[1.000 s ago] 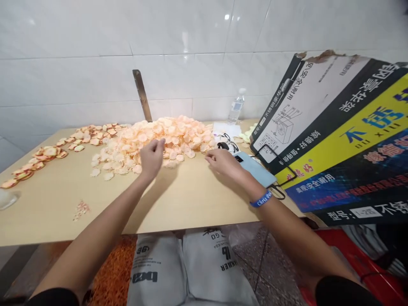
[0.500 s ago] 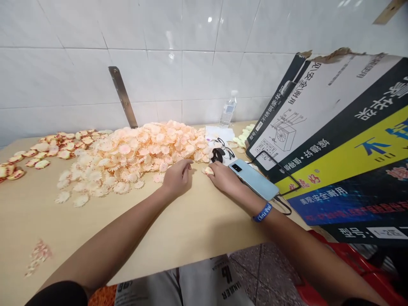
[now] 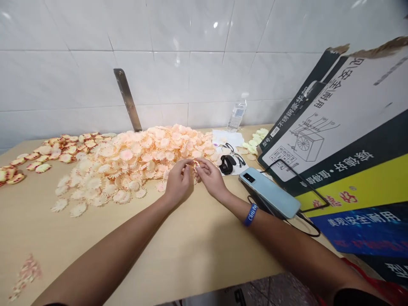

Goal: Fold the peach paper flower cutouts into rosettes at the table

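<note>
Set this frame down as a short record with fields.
left hand: left hand, fingertips at a small red-edged piece
right hand: right hand, fingers on the same piece
wrist: blue band, right side
beyond hands: heap of pale scalloped pieces
right side: light-blue phone, printed carton
by wall: clear bottle, upright

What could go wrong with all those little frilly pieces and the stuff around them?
The pile is loose and close to the left hand, so a bump might scatter it. The little piece at the fingertips of the right hand could slip or bend. And the right arm is near the phone and its cable, so it might snag them.
</note>
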{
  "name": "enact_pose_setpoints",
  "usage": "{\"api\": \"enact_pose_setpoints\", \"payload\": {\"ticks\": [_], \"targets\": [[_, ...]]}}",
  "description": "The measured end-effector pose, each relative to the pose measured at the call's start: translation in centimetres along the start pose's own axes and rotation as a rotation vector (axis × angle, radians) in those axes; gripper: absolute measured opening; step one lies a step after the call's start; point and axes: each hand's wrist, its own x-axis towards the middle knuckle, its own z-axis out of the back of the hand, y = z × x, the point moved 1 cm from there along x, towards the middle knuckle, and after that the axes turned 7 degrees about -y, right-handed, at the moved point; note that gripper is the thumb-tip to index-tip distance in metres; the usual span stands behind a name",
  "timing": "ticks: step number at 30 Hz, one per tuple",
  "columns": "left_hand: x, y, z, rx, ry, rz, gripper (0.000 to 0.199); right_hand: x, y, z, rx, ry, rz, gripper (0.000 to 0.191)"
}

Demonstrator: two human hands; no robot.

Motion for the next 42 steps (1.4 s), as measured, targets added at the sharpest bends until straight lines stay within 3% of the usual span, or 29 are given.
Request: {"api": "enact_pose_setpoints", "payload": {"ticks": [6,10,16,20,22,26,30,33,38,42], "targets": [[0.0,-0.1,-0.5,0.02,0.035,0.004,0.03,0.0,0.0,0.1,0.148,0.032,-0.118,0.039],[0.0,0.0,-0.6,-0.036,0.076,0.094,0.027,-0.2,0.0,0.1,0.173,0.081,-0.153,0.041],[0.0,-0.4,-0.4,-0.067,0.016,0.182,0.018,-0.2,0.2,1.0,0.014,-0.078,-0.066,0.04],[0.1,-0.4,-0.3,-0.049,0.023,0.191,0.014,-0.5,0.3,0.9,-0.025,0.061,-0.076,0.044],[0.1,-0.3,-0.2,-0.019,0.012,0.185,0.013,-0.6,0.2,0.7,0.015,0.113,-0.103,0.046],[0.1,0.0,0.0,0.065,-0.008,0.144,0.01,-0.4,0.1,0.5,0.12,0.09,-0.242,0.049],[0.2,0.0,0.2,0.156,0.036,0.023,0.01,-0.4,0.4,0.6,0.232,0.146,-0.43,0.047],[0.1,-0.1,0.2,0.207,0.094,-0.055,0.011,-0.5,0.5,0.8,0.276,0.153,-0.479,0.038],[0.1,-0.2,-0.1,0.114,0.202,-0.11,0.018,-0.3,0.5,1.2,0.244,0.076,-0.384,0.031],[0.1,-0.3,-0.1,-0.034,0.147,0.019,0.03,-0.1,0.6,1.4,0.149,0.1,-0.261,0.031]]}}
